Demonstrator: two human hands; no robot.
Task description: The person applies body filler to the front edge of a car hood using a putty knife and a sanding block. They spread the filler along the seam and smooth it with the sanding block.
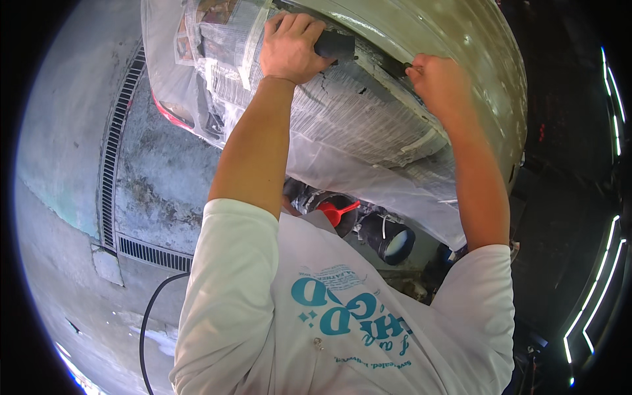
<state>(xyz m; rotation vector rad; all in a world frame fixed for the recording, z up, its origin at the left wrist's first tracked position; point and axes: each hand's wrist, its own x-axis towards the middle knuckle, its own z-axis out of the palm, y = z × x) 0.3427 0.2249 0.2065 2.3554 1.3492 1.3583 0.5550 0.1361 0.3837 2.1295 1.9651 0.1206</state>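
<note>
My left hand (293,47) is closed at the upper middle, its fingers curled over and its thumb against a black flat-faced piece (336,46), perhaps a block or stiff strip. To the right, my right hand (440,82) pinches a small dark end at the lip of a pale glossy car panel (434,29). A dark gap runs between the two hands along that panel. Below them, wrinkled newspaper (362,115) covers part of the car, held with pale tape (255,49). Clear plastic film (375,184) hangs beneath the paper.
Beneath the film stand a black bucket (393,242) with whitish contents and a red dipper (339,212) in a dark container. A red car light (172,113) shows at left. Drain grates (118,131) cross the concrete floor, where a black hose (146,322) lies.
</note>
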